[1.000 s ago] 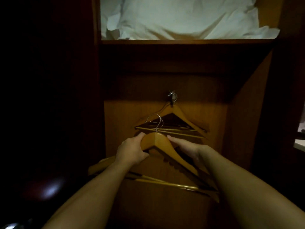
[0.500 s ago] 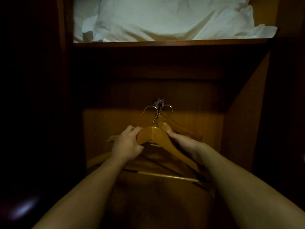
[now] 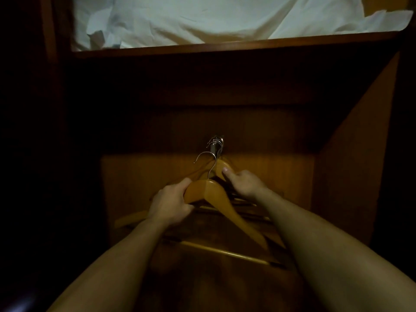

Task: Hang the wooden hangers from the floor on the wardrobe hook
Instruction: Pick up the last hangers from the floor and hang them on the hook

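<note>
Currently, my left hand [image 3: 171, 206] is curled round the left shoulder of the wooden hanger [image 3: 216, 199], thumb on top and fingers wrapped beneath; that hanger sits below the wardrobe hook [image 3: 215, 145], tilted so its right arm runs down towards me; its wire hook [image 3: 206, 162] rises to just under the wardrobe hook, and I cannot tell whether the two touch. My right hand [image 3: 244, 182], below and right of the wardrobe hook, pinches the top of a hung hanger [image 3: 221, 166], one fingertip pressed on the wood and the rest curled under; that hanger hangs from the wardrobe hook, against the lit back panel [image 3: 146, 172]. Well above the wardrobe hook runs a shelf [image 3: 225, 45]; white bedding [image 3: 202, 16] lies on it.
</note>
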Available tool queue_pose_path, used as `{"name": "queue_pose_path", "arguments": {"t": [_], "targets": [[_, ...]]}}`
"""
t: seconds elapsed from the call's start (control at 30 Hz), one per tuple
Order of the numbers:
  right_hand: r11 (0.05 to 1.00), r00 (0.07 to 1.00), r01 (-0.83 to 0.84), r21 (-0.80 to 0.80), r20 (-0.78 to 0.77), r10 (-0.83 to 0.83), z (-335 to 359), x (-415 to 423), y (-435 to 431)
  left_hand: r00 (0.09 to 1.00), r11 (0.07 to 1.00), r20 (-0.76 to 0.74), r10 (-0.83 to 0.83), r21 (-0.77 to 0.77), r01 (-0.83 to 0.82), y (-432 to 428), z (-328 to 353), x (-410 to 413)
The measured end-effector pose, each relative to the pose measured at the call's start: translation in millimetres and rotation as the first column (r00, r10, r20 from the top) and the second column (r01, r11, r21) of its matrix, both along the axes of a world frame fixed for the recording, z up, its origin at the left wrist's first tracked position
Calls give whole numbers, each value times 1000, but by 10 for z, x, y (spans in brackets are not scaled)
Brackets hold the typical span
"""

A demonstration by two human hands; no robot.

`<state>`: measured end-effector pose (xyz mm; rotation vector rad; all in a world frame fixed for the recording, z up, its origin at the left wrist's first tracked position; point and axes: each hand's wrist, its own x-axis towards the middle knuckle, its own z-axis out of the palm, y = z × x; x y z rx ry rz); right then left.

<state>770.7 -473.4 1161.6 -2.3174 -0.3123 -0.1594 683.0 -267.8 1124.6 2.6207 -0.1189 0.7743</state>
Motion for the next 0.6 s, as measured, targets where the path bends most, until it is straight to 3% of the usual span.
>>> {"name": "queue_pose_path", "arguments": {"t": [0.2, 0.6], "targets": [[1000, 996, -9, 2, -85, 9, -154, 151, 93, 999, 999, -39, 26, -39, -28, 166, -39, 184], [993, 995, 100, -68, 2, -100, -189, 239, -11, 999, 1000, -37, -3, -21, 2, 20, -6, 295]]}}
